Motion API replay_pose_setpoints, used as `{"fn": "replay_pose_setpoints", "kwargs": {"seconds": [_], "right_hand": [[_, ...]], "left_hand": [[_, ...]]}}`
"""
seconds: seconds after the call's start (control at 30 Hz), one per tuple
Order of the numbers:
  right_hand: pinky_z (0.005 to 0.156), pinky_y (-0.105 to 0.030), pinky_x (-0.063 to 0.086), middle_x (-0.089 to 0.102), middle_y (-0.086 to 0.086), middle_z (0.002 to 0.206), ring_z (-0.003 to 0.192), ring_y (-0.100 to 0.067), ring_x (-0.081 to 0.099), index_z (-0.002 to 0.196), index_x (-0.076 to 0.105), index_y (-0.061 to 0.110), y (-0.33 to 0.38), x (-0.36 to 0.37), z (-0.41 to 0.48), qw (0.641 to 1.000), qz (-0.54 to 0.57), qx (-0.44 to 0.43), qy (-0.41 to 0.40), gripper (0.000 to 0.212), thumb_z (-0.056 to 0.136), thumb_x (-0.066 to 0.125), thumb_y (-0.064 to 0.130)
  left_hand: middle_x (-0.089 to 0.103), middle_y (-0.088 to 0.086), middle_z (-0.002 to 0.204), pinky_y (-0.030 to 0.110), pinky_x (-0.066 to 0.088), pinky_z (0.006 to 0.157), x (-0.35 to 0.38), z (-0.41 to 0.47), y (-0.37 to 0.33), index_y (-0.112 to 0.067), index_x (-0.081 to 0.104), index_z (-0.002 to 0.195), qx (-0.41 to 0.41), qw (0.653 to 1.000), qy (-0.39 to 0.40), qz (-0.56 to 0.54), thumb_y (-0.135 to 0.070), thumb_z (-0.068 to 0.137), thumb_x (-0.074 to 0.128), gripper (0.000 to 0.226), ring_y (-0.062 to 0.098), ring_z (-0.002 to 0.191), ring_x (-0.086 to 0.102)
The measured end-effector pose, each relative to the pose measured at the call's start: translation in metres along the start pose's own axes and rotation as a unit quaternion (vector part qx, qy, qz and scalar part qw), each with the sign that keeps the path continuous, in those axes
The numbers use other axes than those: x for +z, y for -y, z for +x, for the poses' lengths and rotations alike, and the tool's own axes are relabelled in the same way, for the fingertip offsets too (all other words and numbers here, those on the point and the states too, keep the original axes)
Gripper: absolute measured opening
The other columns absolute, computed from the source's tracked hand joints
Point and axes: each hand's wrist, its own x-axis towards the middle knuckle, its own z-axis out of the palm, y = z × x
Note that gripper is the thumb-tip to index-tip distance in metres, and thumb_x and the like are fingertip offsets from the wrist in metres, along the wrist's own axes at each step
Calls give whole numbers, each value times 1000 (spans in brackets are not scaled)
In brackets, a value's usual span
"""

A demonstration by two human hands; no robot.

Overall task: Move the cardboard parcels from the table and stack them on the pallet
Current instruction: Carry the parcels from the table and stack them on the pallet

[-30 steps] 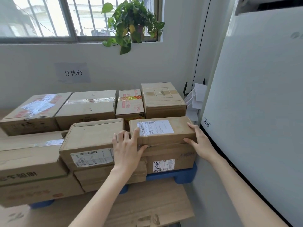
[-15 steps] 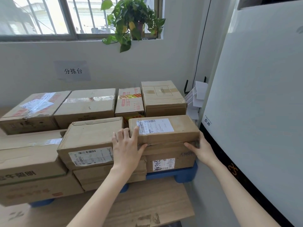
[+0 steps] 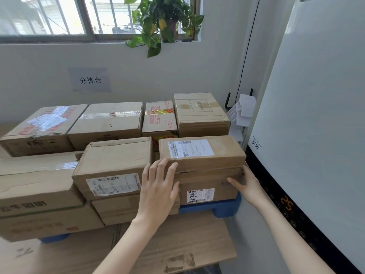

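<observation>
A person's 2 bare hands rest on a brown cardboard parcel with a white shipping label on top. It is the top box at the front right of a stack on a blue pallet. The parcel lies flat on a labelled box and just beside another parcel on its left.

The left hand lies against the parcel's front left corner, its grip wide, fingers straight and pointing up. The right hand sits low at the front right corner with its thumb along the front face. Its fingers are hidden round the side, so I cannot tell how its grip stands.

1 second ago this hand was higher, on the parcel's top right edge. The left hand has kept its place.

A row of 4 boxes lines the wall behind. A white appliance stands close on the right, its orange display now in view.
</observation>
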Motion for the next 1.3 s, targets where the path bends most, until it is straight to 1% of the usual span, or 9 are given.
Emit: {"fn": "replay_pose_setpoints", "kwargs": {"seconds": [0.13, 0.3, 0.4, 0.6, 0.77, 1.0, 1.13, 1.23, 1.3], "right_hand": [[106, -43, 41, 49, -2, 136, 125, -19, 46, 140, 44, 16, -11, 2, 1, 999, -38, 16, -4, 67, 83, 73, 34], [104, -47, 43, 51, -5, 134, 123, -21, 49, 137, 47, 18, -15, 2, 3, 998, -60, 11, 0, 62, 83, 73, 35], [103, -44, 43, 52, -5, 133, 123, -22, 50, 137, 47, 15, -11, 2, 3, 997, -69, 16, 9, 57, 86, 70, 26], [102, -47, 44, 56, -7, 132, 123, -26, 52, 136, 46, 20, -23, 6, 10, 996, -59, 56, 20, 44, 94, 58, 22], [97, -40, 43, 55, -4, 133, 122, -25, 51, 139, 39, 21, -24, 12, 13, 996, -13, 88, -6, 38, 102, 39, 15], [91, -39, 43, 56, -5, 128, 114, -26, 54, 130, 38, 20, -27, 21, 14, 994, 38, 93, -47, 27, 104, 35, 20], [95, -55, 48, 57, 1, 130, 117, -27, 55, 123, 41, 34, -35, 21, 17, 992, 62, 102, -51, 23, 103, 36, 24], [92, -58, 49, 59, 6, 127, 117, -26, 56, 109, 42, 54, -46, 19, 20, 992, 60, 101, -37, 26, 103, 35, 30], [91, -58, 50, 59, 6, 126, 116, -25, 57, 107, 41, 56, -48, 17, 21, 993, 57, 99, -35, 26, 103, 35, 31]], "left_hand": [[52, 8, 132, 47, 33, 107, 6, -17, -3, -16, 55, 123, 64, 998, -13, 1, -26, 82, 68, 45, 28, 125, 44], [61, 4, 117, 37, 40, 93, 22, -32, -14, -15, 63, 110, 131, 991, 9, -3, -17, 84, 63, 26, 25, 111, 54], [62, 3, 114, 35, 42, 90, 34, -38, -19, -16, 62, 109, 130, 989, 72, 2, -15, 79, 66, 30, 24, 106, 56], [61, 6, 117, 40, 44, 94, 50, -39, -24, -14, 60, 113, 112, 980, 164, 25, -16, 80, 62, 33, 27, 107, 55], [60, 7, 118, 42, 44, 96, 57, -37, -29, -13, 58, 114, 117, 974, 188, 42, -18, 77, 66, 38, 27, 106, 55], [61, 8, 119, 45, 44, 99, 61, -39, -31, -14, 58, 113, 115, 969, 211, 56, -20, 71, 70, 44, 27, 106, 56], [60, 8, 123, 47, 42, 102, 60, -41, -32, -15, 60, 114, 113, 968, 213, 66, -24, 67, 75, 51, 27, 109, 57], [60, 9, 125, 48, 40, 104, 61, -43, -35, -16, 62, 112, 109, 969, 209, 70, -24, 63, 77, 51, 27, 112, 56], [60, 11, 125, 50, 35, 107, 62, -44, -37, -16, 62, 110, 95, 971, 210, 71, -23, 63, 77, 50, 28, 115, 56]]}}
